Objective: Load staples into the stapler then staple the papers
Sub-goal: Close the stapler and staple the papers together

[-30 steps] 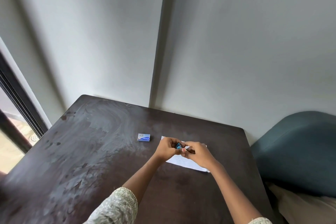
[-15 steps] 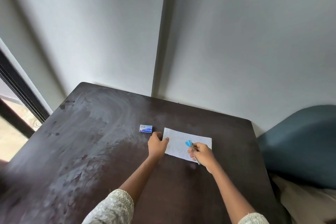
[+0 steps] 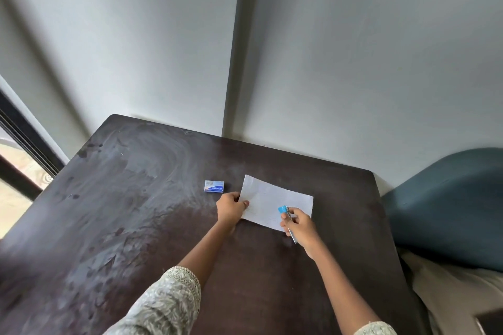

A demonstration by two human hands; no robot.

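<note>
White papers (image 3: 275, 200) lie flat on the dark wooden table (image 3: 141, 212). My left hand (image 3: 231, 208) grips the papers' left edge, thumb on top. My right hand (image 3: 299, 224) holds a small blue stapler (image 3: 283, 210) over the papers' near right part; its metal end sticks out below my palm. A small blue and white staple box (image 3: 214, 186) rests on the table just left of the papers, apart from my left hand.
The table stands against a grey wall. A blue-grey upholstered chair (image 3: 449, 207) is at the table's right edge. A dark window frame (image 3: 24, 144) runs along the left. The table's left half holds only smudges.
My hands were together around the stapler above the papers; they have parted. The left hand went to the papers' left edge, the right kept the stapler. The camera tilted slightly.
</note>
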